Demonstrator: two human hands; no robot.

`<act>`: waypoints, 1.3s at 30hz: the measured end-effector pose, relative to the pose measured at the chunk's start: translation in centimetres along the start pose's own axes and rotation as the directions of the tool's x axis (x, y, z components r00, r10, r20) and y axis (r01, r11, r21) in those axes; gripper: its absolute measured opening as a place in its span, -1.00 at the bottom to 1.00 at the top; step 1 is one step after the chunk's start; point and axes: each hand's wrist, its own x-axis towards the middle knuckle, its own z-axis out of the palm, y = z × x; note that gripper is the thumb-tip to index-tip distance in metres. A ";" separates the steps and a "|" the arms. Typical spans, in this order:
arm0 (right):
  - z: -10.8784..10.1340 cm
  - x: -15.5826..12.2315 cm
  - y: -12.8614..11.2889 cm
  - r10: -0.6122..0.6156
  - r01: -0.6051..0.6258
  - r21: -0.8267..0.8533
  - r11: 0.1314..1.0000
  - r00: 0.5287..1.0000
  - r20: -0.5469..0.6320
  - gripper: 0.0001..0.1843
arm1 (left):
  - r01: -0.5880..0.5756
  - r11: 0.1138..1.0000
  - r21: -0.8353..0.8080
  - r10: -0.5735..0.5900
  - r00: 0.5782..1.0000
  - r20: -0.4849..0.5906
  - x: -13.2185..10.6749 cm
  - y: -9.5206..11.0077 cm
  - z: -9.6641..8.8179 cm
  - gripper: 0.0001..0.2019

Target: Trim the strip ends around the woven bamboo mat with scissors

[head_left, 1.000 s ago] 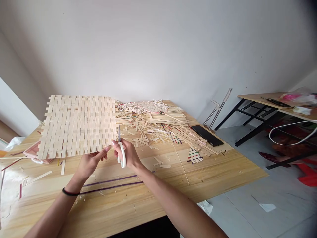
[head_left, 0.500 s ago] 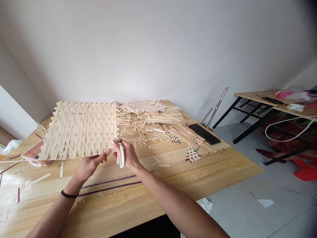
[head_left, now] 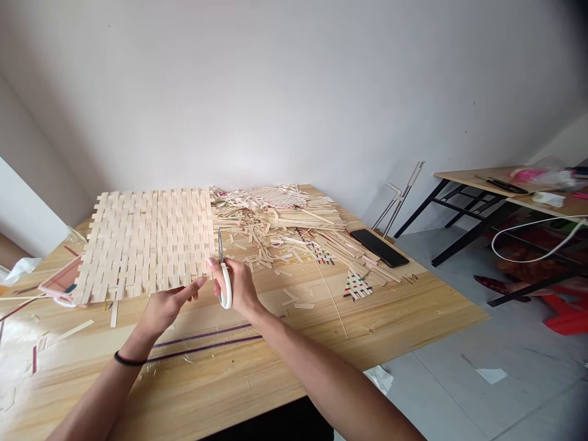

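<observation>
A large mat woven from pale wooden strips [head_left: 147, 242] is held up at a slant over the wooden table [head_left: 285, 361]. My left hand [head_left: 168, 306] pinches the mat's near edge close to its right corner. My right hand [head_left: 234, 283] is closed round white-handled scissors [head_left: 223, 272], whose blades point up along the mat's right edge.
A heap of cut wooden strips and small coloured woven pieces [head_left: 294, 229] lies to the right of the mat. A black phone [head_left: 379, 247] lies near the table's right edge. A pink tray [head_left: 57, 285] sits under the mat's left corner. A second table [head_left: 514, 196] stands at the right.
The mat has shifted slightly, its left side tilting lower, then back. The scissors stay at its right edge, their blades a little further apart now. Both hands stay in place.
</observation>
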 end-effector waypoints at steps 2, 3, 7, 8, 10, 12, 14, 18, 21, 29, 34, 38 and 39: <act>0.0 0.1 0.1 0.011 -0.010 0.006 1.000 1.000 -0.010 -0.46 | 0.031 0.999 0.005 -0.031 0.999 -0.024 0.0 0.0 0.0 -0.45; 0.0 0.2 0.1 0.018 -0.017 0.011 1.000 1.000 -0.011 -0.45 | 0.047 0.999 0.008 -0.046 0.998 -0.038 0.0 0.1 -0.1 -0.45; -0.3 0.5 0.2 0.030 -0.029 0.031 0.999 0.999 -0.016 -0.45 | 0.071 0.997 0.017 -0.070 0.995 -0.070 0.0 -0.1 -0.3 -0.44; -0.4 0.6 0.2 0.028 -0.027 0.032 0.999 0.999 -0.017 -0.45 | 0.074 0.997 0.023 -0.072 0.995 -0.067 0.0 -0.2 -0.3 -0.44; -0.6 0.7 0.2 0.021 -0.021 0.028 0.999 1.000 -0.011 -0.45 | 0.073 0.997 0.036 -0.070 0.996 -0.055 0.1 -0.4 -0.3 -0.43; -0.7 0.8 0.2 0.017 -0.017 0.017 1.000 1.000 0.001 -0.46 | 0.058 0.997 0.048 -0.056 0.997 -0.050 0.1 -0.6 -0.4 -0.43; -0.7 0.9 0.3 0.020 -0.020 0.019 1.000 1.000 0.017 -0.48 | 0.040 0.998 0.058 -0.037 0.998 -0.045 0.1 -0.7 -0.4 -0.42; -0.7 0.9 0.4 0.030 -0.033 0.043 0.999 0.997 0.065 -0.49 | 0.021 0.998 0.053 -0.021 1.000 -0.016 0.2 -0.8 -0.3 -0.43; -0.6 1.0 0.5 -0.002 0.002 0.006 1.000 0.999 0.038 -0.50 | -0.017 0.999 0.032 0.017 1.000 0.012 0.1 -0.6 -0.3 -0.43; -1.1 1.1 0.3 0.011 -0.011 -0.017 1.000 1.000 0.001 -0.48 | -0.079 0.997 0.008 0.079 0.995 0.057 -0.2 0.3 -0.3 -0.49; -1.2 1.4 0.5 0.048 -0.048 0.037 0.998 0.999 -0.003 -0.49 | -0.132 0.991 0.009 0.130 0.988 0.079 -0.2 0.3 -0.5 -0.53; -1.3 1.7 0.9 0.035 -0.034 0.048 0.998 0.999 -0.010 -0.48 | -0.110 0.994 0.024 0.107 0.989 0.104 -0.1 0.0 -0.5 -0.52; -1.3 1.8 1.0 0.035 -0.034 0.050 0.998 0.999 -0.011 -0.47 | -0.100 0.995 0.029 0.097 0.989 0.110 -0.1 -0.1 -0.5 -0.51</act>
